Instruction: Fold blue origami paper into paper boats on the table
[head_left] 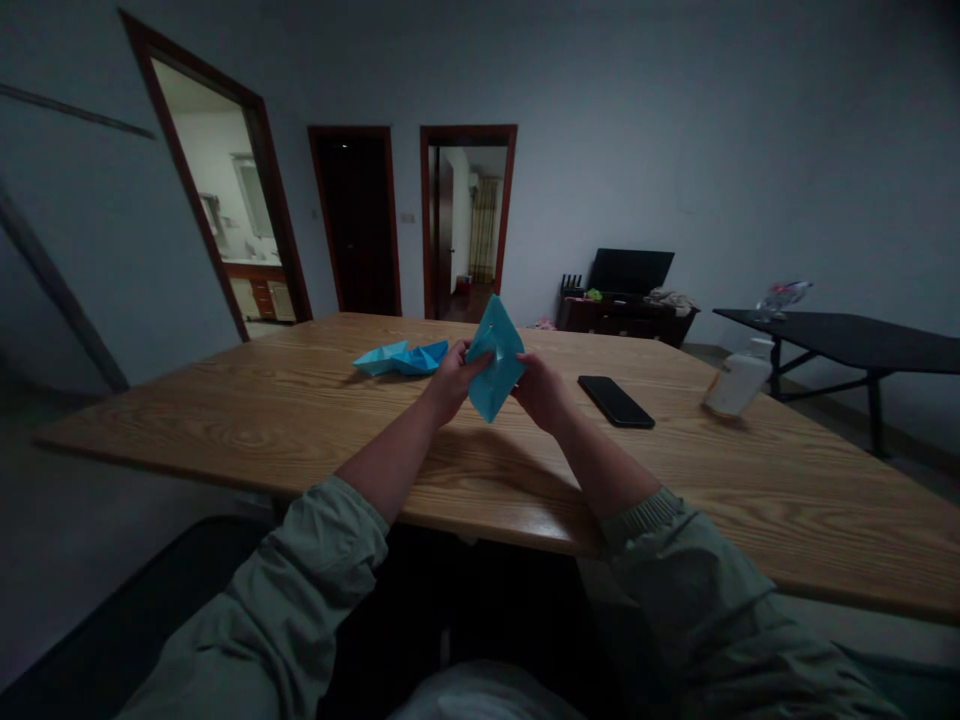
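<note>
Hands (456,382) above a wooden table (225,420)

Wooden table (225,425): folded blue paper boat (400,358), black smartphone (615,402), white plastic bottle (738,382).

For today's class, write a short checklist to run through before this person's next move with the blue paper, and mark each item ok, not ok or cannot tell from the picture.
1. Left hand and right hand both on the folded blue paper: ok.
2. Second blue paper piece on the wooden table, apart from the hands: ok.
3. Black phone lying flat, apart from the right hand: ok.
4. White bottle well to the right of the hands: ok.
5. Room bright: not ok, it looks dim.
6. Creases in the held paper sharp: cannot tell.
</note>
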